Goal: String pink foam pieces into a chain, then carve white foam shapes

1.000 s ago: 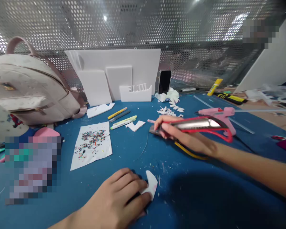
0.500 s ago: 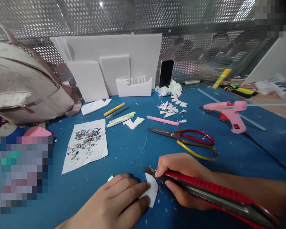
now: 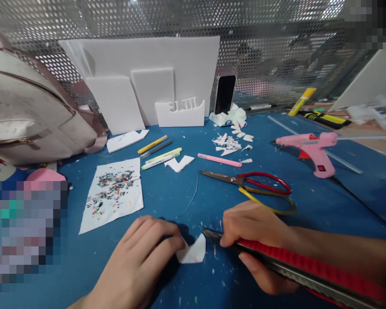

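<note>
My right hand (image 3: 257, 240) is wrapped round a red and black utility knife (image 3: 309, 266), its tip pointing left. That tip lies close to the upper right corner of a small white foam piece (image 3: 194, 251) on the blue table; I cannot tell whether they touch. My left hand (image 3: 148, 253) has its fingers bent together at the foam piece's left edge, gripping it, and the thumb is hidden. Just beyond my right hand lie scissors (image 3: 223, 177) with one red and one yellow handle.
A pink glue gun (image 3: 309, 143) lies at the right with its cord. Paper with colourful bits (image 3: 93, 214) is at the left. Several pens, a pink pen (image 3: 219, 160) and foam scraps (image 3: 227, 141) lie farther back. White foam boards (image 3: 109, 107) and a phone (image 3: 225, 94) stand behind.
The foam piece has turned and moved slightly left, so more of it shows. My left hand has shifted left. My right hand has moved a little right with the knife.
</note>
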A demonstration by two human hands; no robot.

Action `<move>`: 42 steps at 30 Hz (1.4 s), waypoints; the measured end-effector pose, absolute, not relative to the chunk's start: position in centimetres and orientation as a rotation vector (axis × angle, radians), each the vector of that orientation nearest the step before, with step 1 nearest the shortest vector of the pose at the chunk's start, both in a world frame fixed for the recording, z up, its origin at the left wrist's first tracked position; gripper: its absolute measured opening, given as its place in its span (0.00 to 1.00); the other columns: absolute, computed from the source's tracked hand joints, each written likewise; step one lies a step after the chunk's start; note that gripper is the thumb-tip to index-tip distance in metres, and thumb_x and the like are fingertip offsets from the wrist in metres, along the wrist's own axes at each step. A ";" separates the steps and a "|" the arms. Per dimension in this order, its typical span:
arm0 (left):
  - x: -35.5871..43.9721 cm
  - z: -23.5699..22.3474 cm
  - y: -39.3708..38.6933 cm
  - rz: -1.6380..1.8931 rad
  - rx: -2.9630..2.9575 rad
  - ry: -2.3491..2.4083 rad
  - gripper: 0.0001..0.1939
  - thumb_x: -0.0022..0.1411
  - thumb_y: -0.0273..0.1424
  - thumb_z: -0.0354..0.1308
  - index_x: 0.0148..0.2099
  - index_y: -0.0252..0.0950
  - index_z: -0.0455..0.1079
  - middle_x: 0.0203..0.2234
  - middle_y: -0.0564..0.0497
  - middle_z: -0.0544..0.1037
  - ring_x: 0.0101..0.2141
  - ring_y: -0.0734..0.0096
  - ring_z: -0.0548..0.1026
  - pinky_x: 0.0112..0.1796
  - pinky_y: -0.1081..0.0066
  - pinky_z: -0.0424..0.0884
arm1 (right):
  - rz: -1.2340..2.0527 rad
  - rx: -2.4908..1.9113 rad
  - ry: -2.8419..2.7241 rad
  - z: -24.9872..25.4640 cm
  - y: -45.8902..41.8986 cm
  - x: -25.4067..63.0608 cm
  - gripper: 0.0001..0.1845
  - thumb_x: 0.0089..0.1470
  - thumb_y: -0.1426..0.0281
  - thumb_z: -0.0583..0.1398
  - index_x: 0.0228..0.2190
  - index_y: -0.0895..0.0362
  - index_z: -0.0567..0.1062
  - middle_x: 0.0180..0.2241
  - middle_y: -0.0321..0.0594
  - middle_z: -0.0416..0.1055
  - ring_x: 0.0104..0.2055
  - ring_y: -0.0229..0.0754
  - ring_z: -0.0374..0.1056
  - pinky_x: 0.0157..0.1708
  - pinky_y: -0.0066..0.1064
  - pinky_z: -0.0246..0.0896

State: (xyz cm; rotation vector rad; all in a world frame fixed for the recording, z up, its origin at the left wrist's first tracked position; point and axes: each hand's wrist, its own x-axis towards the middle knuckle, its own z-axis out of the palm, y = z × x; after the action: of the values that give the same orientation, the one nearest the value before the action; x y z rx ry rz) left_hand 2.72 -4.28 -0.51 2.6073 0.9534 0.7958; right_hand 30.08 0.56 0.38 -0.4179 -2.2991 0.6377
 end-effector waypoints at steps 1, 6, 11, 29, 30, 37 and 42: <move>2.8 -0.5 -4.3 0.806 2.603 0.967 0.15 0.76 0.23 0.40 0.50 0.35 0.68 0.43 0.45 0.75 0.41 0.66 0.71 0.43 0.66 0.64 | 0.631 -0.417 -2.293 0.4 0.5 30.1 0.09 0.49 0.72 0.54 0.35 0.55 0.68 0.23 0.32 0.65 0.23 0.36 0.60 0.23 0.28 0.53; 3.1 -0.1 -4.3 0.733 2.627 1.104 0.10 0.70 0.30 0.56 0.53 0.36 0.66 0.44 0.46 0.76 0.42 0.61 0.71 0.49 0.61 0.61 | 0.700 -0.403 -2.260 0.2 1.0 29.8 0.08 0.51 0.72 0.54 0.36 0.55 0.68 0.23 0.32 0.66 0.22 0.34 0.61 0.23 0.26 0.55; 3.1 -0.1 -4.2 0.679 2.583 1.156 0.14 0.68 0.34 0.61 0.52 0.38 0.66 0.41 0.49 0.78 0.40 0.61 0.72 0.49 0.60 0.60 | 0.790 -0.387 -2.269 0.1 1.0 29.7 0.08 0.51 0.70 0.53 0.35 0.56 0.70 0.23 0.34 0.68 0.22 0.35 0.64 0.23 0.26 0.56; 3.0 -0.7 -4.5 0.966 2.708 0.843 0.21 0.77 0.30 0.40 0.46 0.39 0.77 0.41 0.49 0.82 0.44 0.64 0.75 0.55 0.56 0.60 | 0.818 -0.440 -2.224 0.1 -1.2 29.2 0.11 0.52 0.72 0.55 0.39 0.55 0.69 0.25 0.33 0.70 0.24 0.35 0.65 0.27 0.26 0.60; 3.0 -0.8 -4.5 0.959 2.713 0.837 0.21 0.77 0.30 0.41 0.46 0.39 0.77 0.42 0.49 0.82 0.44 0.64 0.75 0.56 0.55 0.61 | 0.820 -0.461 -2.237 0.2 -1.3 29.2 0.11 0.52 0.72 0.55 0.39 0.55 0.69 0.25 0.33 0.70 0.24 0.35 0.65 0.27 0.27 0.60; 3.1 -0.8 -4.5 0.933 2.743 0.834 0.15 0.70 0.25 0.48 0.46 0.39 0.76 0.40 0.49 0.82 0.42 0.65 0.77 0.55 0.56 0.66 | 0.819 -0.497 -2.283 0.5 -1.7 29.3 0.08 0.55 0.70 0.55 0.39 0.55 0.69 0.26 0.34 0.71 0.25 0.37 0.66 0.26 0.28 0.61; 3.4 -0.6 -4.3 0.894 2.777 0.854 0.09 0.68 0.28 0.55 0.45 0.38 0.76 0.42 0.48 0.82 0.46 0.63 0.78 0.53 0.59 0.70 | 0.817 -0.495 -2.294 0.5 -1.8 29.0 0.10 0.53 0.70 0.55 0.39 0.55 0.68 0.25 0.34 0.69 0.24 0.37 0.65 0.26 0.28 0.60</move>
State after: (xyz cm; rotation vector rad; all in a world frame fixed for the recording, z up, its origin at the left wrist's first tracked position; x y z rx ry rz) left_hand 3.39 -4.33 -0.62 2.7775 0.8536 0.8943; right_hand 29.03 -1.83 0.46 -0.4949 -2.2944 0.8170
